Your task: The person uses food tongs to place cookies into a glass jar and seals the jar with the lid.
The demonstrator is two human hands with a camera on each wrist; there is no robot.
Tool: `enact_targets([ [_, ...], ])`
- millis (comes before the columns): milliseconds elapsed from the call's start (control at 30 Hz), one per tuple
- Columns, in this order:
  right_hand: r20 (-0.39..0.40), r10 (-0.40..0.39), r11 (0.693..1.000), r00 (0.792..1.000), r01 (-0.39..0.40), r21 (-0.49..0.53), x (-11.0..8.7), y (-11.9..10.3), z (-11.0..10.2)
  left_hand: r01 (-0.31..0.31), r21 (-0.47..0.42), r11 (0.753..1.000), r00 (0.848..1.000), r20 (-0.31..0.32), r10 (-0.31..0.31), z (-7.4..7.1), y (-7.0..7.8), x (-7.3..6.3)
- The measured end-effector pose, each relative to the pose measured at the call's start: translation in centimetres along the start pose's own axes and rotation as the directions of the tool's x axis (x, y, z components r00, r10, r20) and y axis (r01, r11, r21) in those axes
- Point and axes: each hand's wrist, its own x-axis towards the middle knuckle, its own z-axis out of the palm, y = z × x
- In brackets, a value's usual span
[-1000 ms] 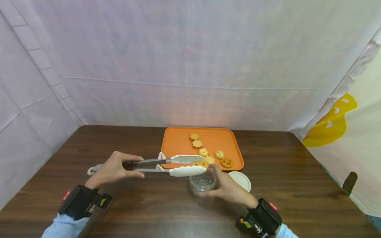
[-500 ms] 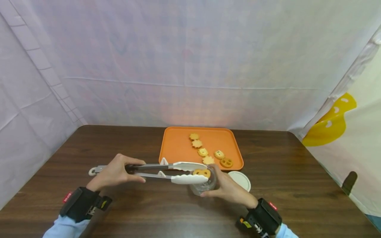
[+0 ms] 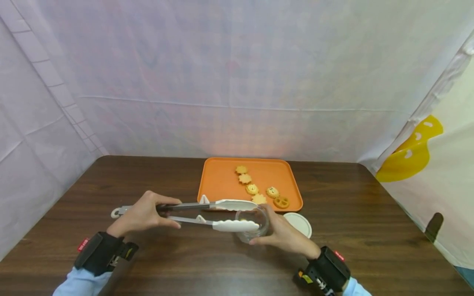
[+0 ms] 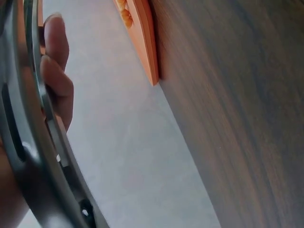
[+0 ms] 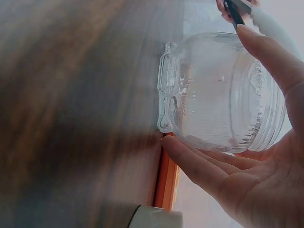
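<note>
My left hand [image 3: 142,214] grips the tongs [image 3: 237,204] by their dark handles, fingers on one arm and thumb on the other. Their two white scalloped heads are spread apart over the mouth of a clear glass jar [image 3: 244,237], with no biscuit between them. My right hand [image 3: 280,233] holds that jar, thumb on one side and fingers on the other. In the right wrist view the ribbed jar [image 5: 213,90] stands with its base at the tabletop. A small yellowish bit shows beside the lower head; most of the jar's inside is hidden from above.
Behind the jar lies an orange tray [image 3: 218,176] bearing several flower-shaped and round biscuits [image 3: 245,179] and a pretzel-shaped biscuit [image 3: 281,202]. A white round lid [image 3: 300,225] rests on the brown table [image 3: 355,213], right of the jar. A pale cloth [image 3: 229,82] hangs behind the table.
The tongs came down toward me over the jar and their heads spread wider. The pretzel-shaped biscuit between them dropped out of sight. My right hand kept the jar in place.
</note>
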Motion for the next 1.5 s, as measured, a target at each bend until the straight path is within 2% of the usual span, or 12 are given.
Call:
enact_targets([
  [133,-0.003,-0.023,0.999,1.0,0.023,0.033,0.0,0.0,-0.1,0.022,-0.022,1.0,1.0,0.011,-0.022,-0.1,0.0,0.1],
  [400,-0.004,-0.008,0.999,1.0,0.008,0.036,0.0,-0.1,-0.2,0.031,-0.029,0.999,0.999,0.013,-0.031,0.0,-0.1,0.3],
  [500,0.014,0.019,0.999,1.0,-0.02,0.045,-0.1,-0.2,-0.2,0.035,-0.026,0.999,0.999,0.0,-0.035,0.0,-0.2,0.2],
  [800,0.011,0.031,0.999,0.999,-0.032,0.031,0.0,-0.2,-0.2,0.022,-0.024,0.999,0.992,-0.124,-0.025,0.2,-0.4,0.5],
  [1033,0.017,0.032,0.998,0.999,-0.033,0.057,0.0,-0.2,-0.2,0.068,0.057,0.996,0.969,-0.239,-0.053,0.1,-0.5,1.5],
  [1300,0.012,0.015,0.998,1.0,-0.016,0.061,0.0,-0.2,-0.2,0.153,0.139,0.978,0.951,-0.289,-0.108,0.5,-0.8,2.6],
  [1500,0.019,0.028,0.997,0.999,-0.029,0.069,-0.1,-0.2,-0.2,0.195,0.191,0.962,0.949,-0.284,-0.136,1.1,-1.2,3.5],
])
